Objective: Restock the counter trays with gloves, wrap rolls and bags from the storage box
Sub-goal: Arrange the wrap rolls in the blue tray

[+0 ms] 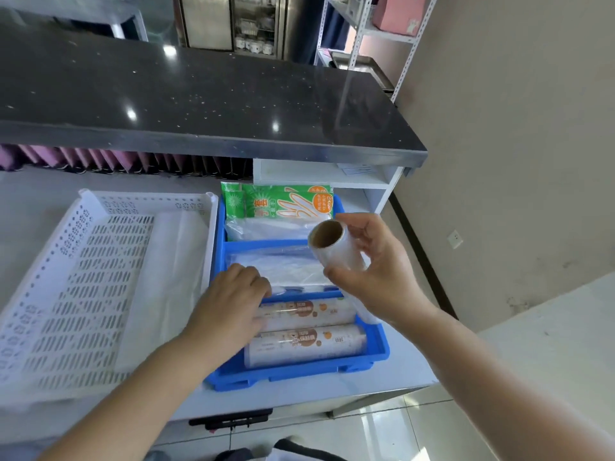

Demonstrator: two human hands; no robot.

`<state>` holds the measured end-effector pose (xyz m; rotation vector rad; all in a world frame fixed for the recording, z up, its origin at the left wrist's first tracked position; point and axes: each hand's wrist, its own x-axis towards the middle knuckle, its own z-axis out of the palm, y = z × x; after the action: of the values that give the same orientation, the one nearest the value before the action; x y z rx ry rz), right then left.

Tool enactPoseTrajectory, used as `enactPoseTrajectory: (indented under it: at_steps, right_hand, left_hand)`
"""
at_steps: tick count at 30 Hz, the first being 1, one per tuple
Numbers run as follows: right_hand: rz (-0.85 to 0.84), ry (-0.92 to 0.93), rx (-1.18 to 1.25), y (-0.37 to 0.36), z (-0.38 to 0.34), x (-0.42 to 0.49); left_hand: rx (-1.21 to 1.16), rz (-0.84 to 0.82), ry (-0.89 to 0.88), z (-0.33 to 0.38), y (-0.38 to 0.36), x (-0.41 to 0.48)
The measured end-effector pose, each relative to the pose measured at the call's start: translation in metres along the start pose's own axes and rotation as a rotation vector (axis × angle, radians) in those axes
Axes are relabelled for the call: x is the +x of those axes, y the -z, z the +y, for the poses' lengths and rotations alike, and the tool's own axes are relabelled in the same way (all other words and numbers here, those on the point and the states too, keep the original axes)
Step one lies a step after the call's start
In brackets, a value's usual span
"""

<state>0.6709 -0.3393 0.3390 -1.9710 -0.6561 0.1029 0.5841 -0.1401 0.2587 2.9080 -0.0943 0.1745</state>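
A blue compartment tray point(379, 352) stands on the counter. Its far section holds green glove packs point(283, 201) and clear bags point(266, 227); the middle holds more clear bags point(293, 264); the near section holds two printed wrap rolls point(309, 344). My right hand point(376, 271) holds a small clear wrap roll point(336, 247) with a cardboard core, lifted above the tray's right side. My left hand point(229, 304) rests palm down on the left end of the farther printed roll, fingers curled over it.
A white perforated basket point(76, 281) lined with white plastic sits left of the blue tray. A black raised countertop point(199, 94) overhangs behind. A white shelf unit point(376, 181) stands at back right. The counter edge runs close in front.
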Motion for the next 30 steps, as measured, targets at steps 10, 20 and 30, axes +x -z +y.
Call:
enactPoseTrajectory:
  at_steps: [10,20,30]
  right_hand:
    - [-0.575,0.357,-0.706,-0.105,0.029,-0.013]
    - [-0.576,0.347,-0.736,-0.097,0.051,-0.012]
    - [-0.652,0.487,-0.754,-0.097,0.041,0.004]
  left_hand:
    - [0.089,0.126,0.196,-0.033,0.033,-0.044]
    - [-0.017,0.048,0.215,-0.011,0.001,-0.048]
    - [0.060,0.073,0.436,-0.004,0.028,-0.079]
